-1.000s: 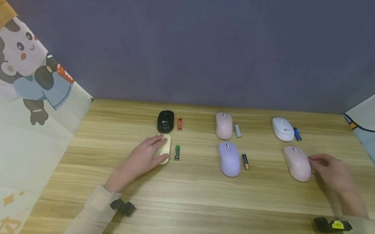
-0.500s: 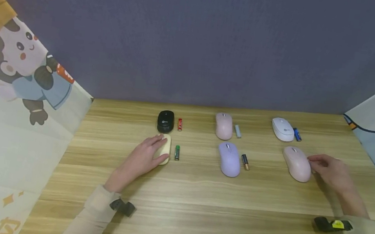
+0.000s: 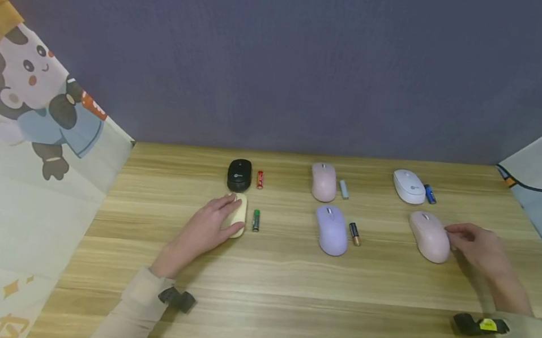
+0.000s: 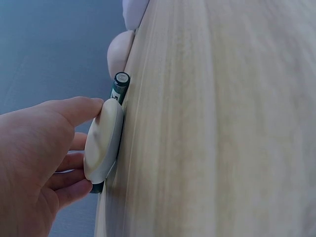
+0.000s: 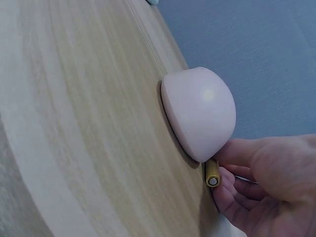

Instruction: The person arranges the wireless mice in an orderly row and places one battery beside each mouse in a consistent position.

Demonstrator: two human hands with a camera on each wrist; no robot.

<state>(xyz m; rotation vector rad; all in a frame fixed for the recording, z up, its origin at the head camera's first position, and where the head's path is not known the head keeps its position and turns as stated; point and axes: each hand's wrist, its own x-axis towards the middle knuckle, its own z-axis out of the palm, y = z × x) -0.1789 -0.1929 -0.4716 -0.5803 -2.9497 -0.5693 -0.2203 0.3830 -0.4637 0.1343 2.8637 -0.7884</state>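
Note:
My left hand [image 3: 204,223] holds a cream computer mouse [image 4: 102,143] on the wooden table, thumb at one end and fingers along the other in the left wrist view. Just right of that mouse lies a green and black battery [image 3: 256,221]. My right hand [image 3: 481,249] is beside a pale pink mouse [image 3: 429,236] at the front right. In the right wrist view its thumb and fingers pinch a gold-coloured battery [image 5: 212,174] close against that mouse's side. The battery is mostly hidden from the head view.
A black mouse [image 3: 239,175] with a red battery [image 3: 260,179], a pink mouse [image 3: 323,182] with a pale blue battery [image 3: 343,189], and a white mouse [image 3: 409,186] with a blue battery [image 3: 430,194] form the back row. A lilac mouse [image 3: 331,230] and a black-and-copper battery [image 3: 354,233] lie front centre.

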